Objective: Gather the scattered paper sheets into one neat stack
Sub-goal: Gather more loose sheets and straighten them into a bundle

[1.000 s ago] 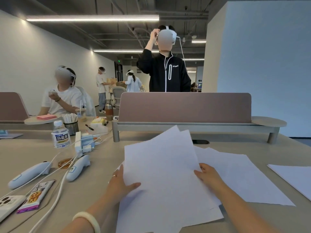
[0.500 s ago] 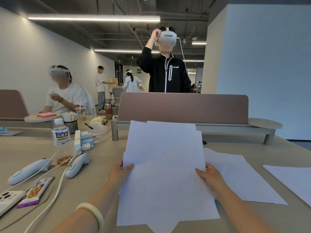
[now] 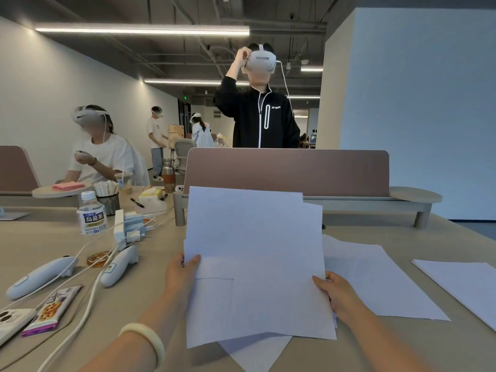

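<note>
Both the left hand (image 3: 182, 272) and right hand (image 3: 334, 294) are pinching the light, floppy, slippery sheets (image 3: 255, 264) at their side edges, likely the surest hold

The thin white paper sheets (image 3: 255, 264) look matt and smooth. The beige tabletop (image 3: 150, 285) is smooth with a dull finish. The clear plastic bottle (image 3: 91, 216) and white oblong plastic controller (image 3: 118, 267) are glossy. The mauve divider panel (image 3: 287, 170) looks like matt cloth, and the black pen cup (image 3: 110, 204) is metal mesh.

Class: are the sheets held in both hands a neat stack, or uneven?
Uneven. The held sheets show stepped top edges and a corner poking out below; left hand and right hand grip their sides.
</note>
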Available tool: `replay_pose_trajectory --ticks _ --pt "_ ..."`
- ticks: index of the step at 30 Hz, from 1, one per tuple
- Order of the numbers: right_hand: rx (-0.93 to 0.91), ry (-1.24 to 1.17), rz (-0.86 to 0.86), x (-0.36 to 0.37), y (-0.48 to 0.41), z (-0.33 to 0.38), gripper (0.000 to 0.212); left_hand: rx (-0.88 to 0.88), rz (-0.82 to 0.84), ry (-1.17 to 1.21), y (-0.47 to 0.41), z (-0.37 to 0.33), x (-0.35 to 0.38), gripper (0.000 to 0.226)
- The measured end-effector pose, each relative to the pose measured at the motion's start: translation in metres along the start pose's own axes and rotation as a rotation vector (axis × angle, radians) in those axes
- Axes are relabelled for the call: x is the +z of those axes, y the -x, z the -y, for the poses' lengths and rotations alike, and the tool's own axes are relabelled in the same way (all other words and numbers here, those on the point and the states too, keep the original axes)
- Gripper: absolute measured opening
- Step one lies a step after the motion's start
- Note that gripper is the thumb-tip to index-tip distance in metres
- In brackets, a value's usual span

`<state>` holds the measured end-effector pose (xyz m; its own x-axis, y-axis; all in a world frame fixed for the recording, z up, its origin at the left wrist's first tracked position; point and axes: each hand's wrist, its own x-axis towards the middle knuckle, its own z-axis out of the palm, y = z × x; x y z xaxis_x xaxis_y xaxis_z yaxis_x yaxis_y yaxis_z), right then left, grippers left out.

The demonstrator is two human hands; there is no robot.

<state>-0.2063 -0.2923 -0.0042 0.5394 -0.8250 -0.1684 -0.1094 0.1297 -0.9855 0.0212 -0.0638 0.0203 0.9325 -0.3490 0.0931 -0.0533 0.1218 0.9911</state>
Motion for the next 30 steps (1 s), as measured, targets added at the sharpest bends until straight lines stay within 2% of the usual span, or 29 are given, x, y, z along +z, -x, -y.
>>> replay_pose_trajectory --ticks 6,10,13,15,18,20,23,25,26,29,30 --pt "0.113 -0.158 -0.043 0.001 0.003 -0.012 0.012 -0.019 -0.111 0.079 0.002 -0.002 0.003 0.013" --pt "0.196 -0.369 0.029 0.014 0.007 -0.013 0.006 -0.041 -0.171 0.157 0.008 -0.002 0.011 0.021" --pt "0.227 -0.529 0.048 0.037 0.013 -0.009 0.004 -0.1 -0.151 0.167 0.011 0.007 0.023 0.013" --pt "0.245 -0.575 0.05 0.05 0.016 -0.006 0.006 -0.173 -0.055 0.177 0.014 0.017 0.031 0.011" --pt "0.224 -0.599 0.043 0.063 0.017 -0.006 0.017 -0.268 0.163 0.263 0.03 0.018 0.039 0.025" --pt "0.209 -0.613 0.029 0.066 0.016 -0.007 0.022 -0.285 0.272 0.276 0.04 0.016 0.039 0.026" --pt "0.242 -0.452 -0.017 0.066 0.017 -0.008 0.023 -0.28 0.426 0.205 0.049 0.016 0.033 0.031" --pt "0.244 -0.316 -0.043 0.064 0.012 -0.008 0.035 -0.305 0.504 0.157 0.051 0.016 0.03 0.034" --pt "0.252 -0.276 -0.04 0.062 0.01 -0.009 0.035 -0.325 0.547 0.135 0.051 0.018 0.03 0.036" --pt "0.253 -0.202 -0.021 0.059 0.014 -0.004 0.004 -0.387 0.63 0.08 0.052 0.02 0.031 0.036" --pt "0.262 -0.18 -0.022 0.058 0.012 -0.004 0.003 -0.404 0.646 0.066 0.052 0.022 0.032 0.038"
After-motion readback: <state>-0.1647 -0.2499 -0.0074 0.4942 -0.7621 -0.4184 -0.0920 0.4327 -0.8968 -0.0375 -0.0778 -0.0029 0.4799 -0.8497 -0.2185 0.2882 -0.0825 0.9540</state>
